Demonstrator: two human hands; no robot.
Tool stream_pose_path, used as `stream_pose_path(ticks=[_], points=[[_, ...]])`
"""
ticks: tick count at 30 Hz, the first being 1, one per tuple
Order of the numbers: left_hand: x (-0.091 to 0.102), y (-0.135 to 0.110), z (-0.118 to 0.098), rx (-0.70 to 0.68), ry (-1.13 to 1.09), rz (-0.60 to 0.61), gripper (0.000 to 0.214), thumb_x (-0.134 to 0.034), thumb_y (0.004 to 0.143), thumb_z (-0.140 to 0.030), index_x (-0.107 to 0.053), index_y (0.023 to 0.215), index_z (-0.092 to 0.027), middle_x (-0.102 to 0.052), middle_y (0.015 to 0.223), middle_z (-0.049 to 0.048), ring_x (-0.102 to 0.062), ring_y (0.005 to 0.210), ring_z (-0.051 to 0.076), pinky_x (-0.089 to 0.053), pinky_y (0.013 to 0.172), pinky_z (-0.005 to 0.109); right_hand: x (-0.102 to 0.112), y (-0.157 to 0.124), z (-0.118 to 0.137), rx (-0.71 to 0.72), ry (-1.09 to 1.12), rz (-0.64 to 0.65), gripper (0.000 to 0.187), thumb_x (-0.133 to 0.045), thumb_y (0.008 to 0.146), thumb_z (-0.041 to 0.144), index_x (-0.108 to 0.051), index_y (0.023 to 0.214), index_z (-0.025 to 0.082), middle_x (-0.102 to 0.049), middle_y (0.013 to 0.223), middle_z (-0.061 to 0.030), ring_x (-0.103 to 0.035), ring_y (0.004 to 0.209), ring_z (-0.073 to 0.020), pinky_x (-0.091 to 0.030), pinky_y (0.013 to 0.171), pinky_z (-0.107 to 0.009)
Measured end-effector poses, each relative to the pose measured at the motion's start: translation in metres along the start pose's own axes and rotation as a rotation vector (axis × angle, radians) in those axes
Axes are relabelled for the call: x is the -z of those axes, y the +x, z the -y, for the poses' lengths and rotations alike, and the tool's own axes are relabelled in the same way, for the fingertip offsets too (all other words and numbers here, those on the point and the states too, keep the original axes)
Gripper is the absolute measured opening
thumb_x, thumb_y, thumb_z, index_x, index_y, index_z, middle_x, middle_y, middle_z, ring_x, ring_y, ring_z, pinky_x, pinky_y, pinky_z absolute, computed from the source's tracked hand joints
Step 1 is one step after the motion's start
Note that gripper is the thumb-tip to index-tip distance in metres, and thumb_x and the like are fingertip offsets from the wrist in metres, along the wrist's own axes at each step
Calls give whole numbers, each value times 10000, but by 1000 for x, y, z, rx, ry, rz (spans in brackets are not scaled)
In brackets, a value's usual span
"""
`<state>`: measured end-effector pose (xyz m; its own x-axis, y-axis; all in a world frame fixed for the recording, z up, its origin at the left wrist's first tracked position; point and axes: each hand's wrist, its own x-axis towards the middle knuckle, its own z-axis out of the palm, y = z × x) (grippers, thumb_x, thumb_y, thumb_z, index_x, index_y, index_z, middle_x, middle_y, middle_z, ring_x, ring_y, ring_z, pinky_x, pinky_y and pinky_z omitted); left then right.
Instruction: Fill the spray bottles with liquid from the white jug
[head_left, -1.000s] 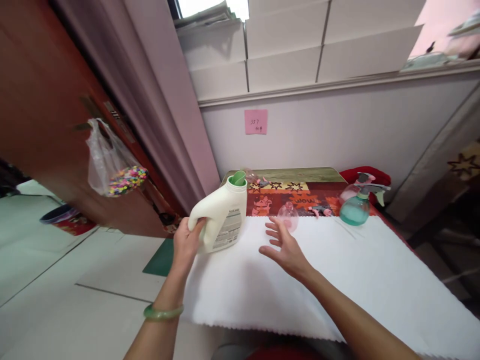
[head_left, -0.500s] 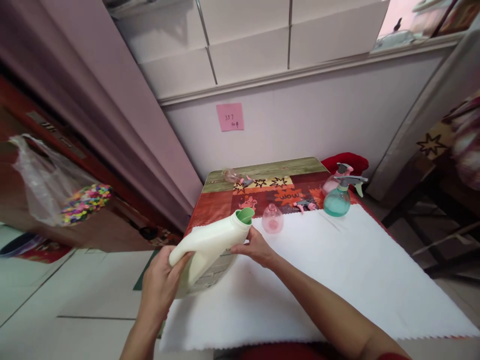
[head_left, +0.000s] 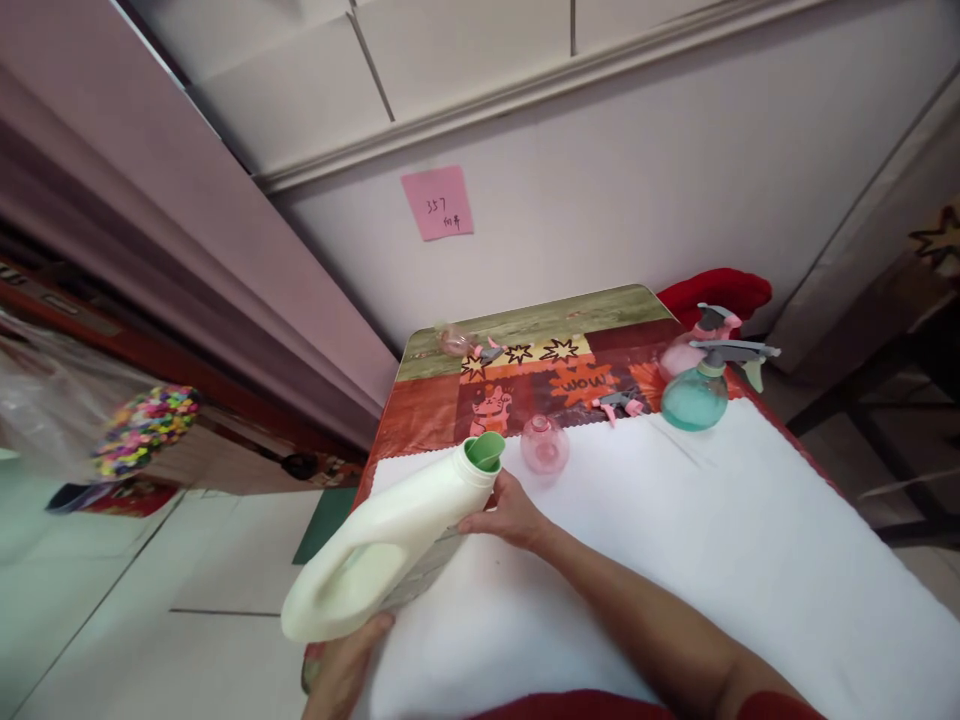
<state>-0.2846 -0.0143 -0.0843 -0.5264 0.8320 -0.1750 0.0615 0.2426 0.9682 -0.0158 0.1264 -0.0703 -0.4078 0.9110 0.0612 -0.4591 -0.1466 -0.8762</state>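
A large cream laundry-detergent bottle (head_left: 397, 510) with a green pouring spout (head_left: 486, 450) is tilted over the near left of the table. My right hand (head_left: 510, 512) grips it just below the neck. Under its lower end, my left hand (head_left: 349, 655) supports the bottle from below; most of those fingers are hidden. Just beyond the spout, to the right, a round see-through pink bottle (head_left: 545, 450) stands upright without a spray head. A loose pink and grey trigger spray head (head_left: 619, 403) lies behind it. The spout and the pink bottle are apart.
At the right stands a teal spray bottle (head_left: 694, 398), with a pink spray bottle (head_left: 679, 355) behind it. A clear bottle (head_left: 456, 341) and another spray head (head_left: 489, 350) lie at the back left. White cloth (head_left: 637, 560) covers the near table. A red stool (head_left: 724, 290) is behind.
My left hand has left the handle and moved down beneath the detergent bottle's lower end. The view has shifted closer and lower. My right hand keeps its grip near the neck.
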Motion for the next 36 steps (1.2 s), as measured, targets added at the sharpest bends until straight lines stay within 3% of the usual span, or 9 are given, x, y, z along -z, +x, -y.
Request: stream_pose_path(ticks=[4, 7, 13, 18, 23, 26, 30, 36], points=[[-21, -2, -12, 77, -110, -30, 684, -890, 488, -453, -713, 1145, -382, -776, 1111, 23, -571, 1302, 399, -360, 1163, 541, -1, 0, -2, 0, 4, -23, 737, -955, 513, 420, -625, 1142, 224, -740, 1089, -54, -694, 931, -239, -580, 696, -326], [-25, -2, -39, 96, -226, -70, 764, -912, 446, -401, -699, 1179, -381, -756, 1186, 12, -501, 1368, 403, -308, 1190, 561, -2, -1, -2, 14, 43, 23, 709, -940, 559, 421, -646, 1167, 205, -755, 1101, -74, -708, 956, -255, -591, 763, -364], [-30, 6, -78, 14, -284, -120, 835, -917, 381, -400, -692, 1185, -368, -741, 1224, 18, -451, 1399, 416, -281, 1194, 598, 2, 1, 7, 77, -5, 60, 424, -848, 699, 491, -745, 1001, 211, -775, 1036, -67, -712, 1019, -302, -576, 882, -428], [-40, 19, -86, -32, -290, -93, 738, -903, 429, -373, -714, 1142, -334, -733, 1230, 26, -460, 1390, 406, -285, 1197, 595, 6, 5, 15, 80, -27, 36, 413, -792, 748, 518, -732, 1022, 214, -766, 992, -67, -706, 928, -276, -581, 803, -403], [-56, 27, -100, -126, -298, -79, 728, -897, 452, -328, -708, 1155, -322, -722, 1245, 13, -439, 1406, 380, -255, 1218, 574, 5, 6, 19, 66, -40, -19, 369, -762, 754, 551, -692, 840, 200, -698, 773, -37, -634, 697, -201, -569, 645, -359], [-68, 26, -117, -167, -299, -102, 669, -882, 452, -318, -724, 1102, -301, -735, 1211, 15, -483, 1367, 379, -316, 1196, 562, 5, 6, 21, 49, -13, -61, 401, -770, 750, 525, -661, 954, 199, -695, 831, -35, -614, 673, -175, -562, 601, -336], [-80, 22, -138, -180, -293, -98, 624, -858, 442, -270, -729, 1052, -292, -740, 1198, 14, -509, 1341, 369, -401, 1149, 536, 6, 5, 22, 45, 22, -110, 526, -773, 758, 485, -548, 1159, 230, -679, 1049, -54, -652, 816, -188, -590, 621, -322], [-82, 25, -149, -246, -243, -79, 594, -851, 464, -256, -720, 1043, -273, -740, 1184, 13, -546, 1306, 341, -422, 1141, 485, 10, 5, 22, 54, 36, -114, 499, -727, 807, 498, -524, 1179, 235, -660, 1050, -51, -654, 896, -206, -623, 672, -351]])
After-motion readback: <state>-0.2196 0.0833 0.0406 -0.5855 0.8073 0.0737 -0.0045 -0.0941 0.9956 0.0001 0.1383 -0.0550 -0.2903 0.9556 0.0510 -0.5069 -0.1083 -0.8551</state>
